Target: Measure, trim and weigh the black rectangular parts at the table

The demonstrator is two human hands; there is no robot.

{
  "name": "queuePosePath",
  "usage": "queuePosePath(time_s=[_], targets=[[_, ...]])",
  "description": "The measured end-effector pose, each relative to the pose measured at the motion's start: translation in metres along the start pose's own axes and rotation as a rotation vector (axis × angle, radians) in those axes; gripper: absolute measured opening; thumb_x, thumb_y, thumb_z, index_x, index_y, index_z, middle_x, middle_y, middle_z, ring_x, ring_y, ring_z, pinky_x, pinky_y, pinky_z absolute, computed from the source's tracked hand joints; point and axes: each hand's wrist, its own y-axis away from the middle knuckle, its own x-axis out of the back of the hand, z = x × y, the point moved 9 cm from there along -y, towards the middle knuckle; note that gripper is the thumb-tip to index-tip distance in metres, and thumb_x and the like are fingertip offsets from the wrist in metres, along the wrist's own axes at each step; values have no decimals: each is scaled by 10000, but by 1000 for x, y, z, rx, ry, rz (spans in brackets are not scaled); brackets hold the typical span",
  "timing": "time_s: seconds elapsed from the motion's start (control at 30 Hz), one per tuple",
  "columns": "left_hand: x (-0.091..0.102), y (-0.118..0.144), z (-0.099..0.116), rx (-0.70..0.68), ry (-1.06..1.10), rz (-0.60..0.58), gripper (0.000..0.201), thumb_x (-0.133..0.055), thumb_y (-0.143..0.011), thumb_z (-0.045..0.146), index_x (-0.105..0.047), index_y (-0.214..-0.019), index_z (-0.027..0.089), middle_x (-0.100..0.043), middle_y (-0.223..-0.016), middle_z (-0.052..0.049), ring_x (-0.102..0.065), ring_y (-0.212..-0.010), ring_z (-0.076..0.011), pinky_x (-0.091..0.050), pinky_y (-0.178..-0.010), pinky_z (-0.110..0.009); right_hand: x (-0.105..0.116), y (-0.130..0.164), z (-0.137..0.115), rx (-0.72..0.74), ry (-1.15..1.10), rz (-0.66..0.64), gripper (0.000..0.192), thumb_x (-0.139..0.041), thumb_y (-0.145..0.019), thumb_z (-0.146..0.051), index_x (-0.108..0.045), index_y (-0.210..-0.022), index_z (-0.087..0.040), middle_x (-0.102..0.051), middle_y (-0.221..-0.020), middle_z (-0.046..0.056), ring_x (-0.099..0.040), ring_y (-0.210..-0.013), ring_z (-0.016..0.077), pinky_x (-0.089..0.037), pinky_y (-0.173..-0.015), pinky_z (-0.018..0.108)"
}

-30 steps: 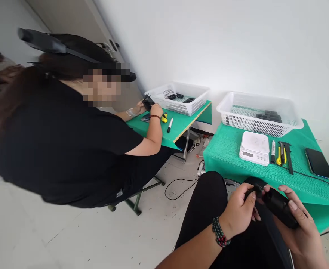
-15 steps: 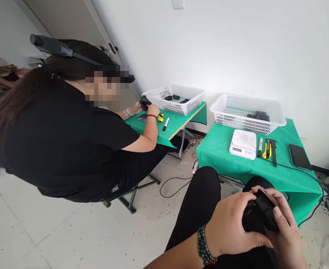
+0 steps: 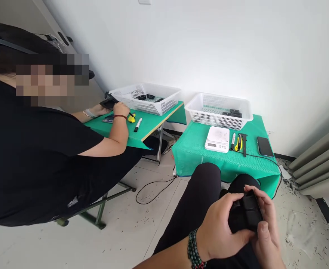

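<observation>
Both my hands hold one black object over my lap, above my black trousers. My left hand, with a bead bracelet on its wrist, wraps its left side, thumb under it. My right hand grips its right side, fingers curled over the top. Most of the object is hidden by my fingers. Ahead stands a small table with a green cover. On it are a white basket holding black parts, a white scale, a marker and a yellow cutter, and a dark phone.
A co-worker in black sits at the left, hands on a black part at a second green table with a white basket, marker and yellow tool. A cable lies on the floor. A radiator stands at the right.
My hands have drawn together around the black object and come lower toward my lap. The view has swung right, so the co-worker and both tables sit further left.
</observation>
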Motion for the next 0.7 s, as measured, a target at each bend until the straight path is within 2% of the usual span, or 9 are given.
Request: queuePosePath(time_s=[0.1,0.2,0.33,0.43,0.57,0.7], targets=[[-6,-5,2,35,61,-55,774,-906,-640,314,-589,-1339,212,-725,-1261,-106,-722,-1120,-294,-583,-982,-407,1,2,0,14,23,-33,617,-453,-995,-657,-462,-1497,-297,-525,-1506,145,-459,-1452,376,-425,-1174,596],[-5,-8,-3,58,95,-54,781,-921,-620,318,-617,-1332,217,-738,-1242,-94,-726,-1116,-284,-585,-977,-379,-1,3,5,15,-2,-59,614,-433,-1003,-657,-450,-1507,-306,-514,-1525,135,-449,-1466,367,-426,-1182,582],[6,-7,-17,52,89,32,737,-943,-553,394,-683,-1207,177,-782,-1090,-91,-762,-949,-268,-611,-865,-348,-10,2,18,4,-56,-67,636,-450,-989,-673,-459,-1504,-298,-537,-1513,135,-460,-1460,367,-439,-1174,570],[15,-8,-28,27,99,68,720,-955,-505,421,-705,-1134,174,-793,-978,-64,-761,-827,-245,-613,-779,-328,-20,0,29,-60,-115,-65,676,-461,-964,-709,-477,-1497,-293,-539,-1524,138,-442,-1474,383,-430,-1175,587],[27,-12,-38,9,129,97,689,-949,-522,418,-705,-1121,180,-795,-974,-59,-760,-818,-242,-615,-765,-330,-37,-8,32,-169,-193,-106,677,-455,-960,-713,-459,-1511,-320,-499,-1584,117,-380,-1523,376,-396,-1199,600],[40,-16,-40,7,107,127,690,-951,-532,420,-696,-1126,180,-792,-997,-69,-761,-849,-252,-625,-824,-365,-40,-22,30,-249,-214,-93,727,-427,-947,-744,-425,-1530,-310,-452,-1629,129,-343,-1548,378,-351,-1219,627]])
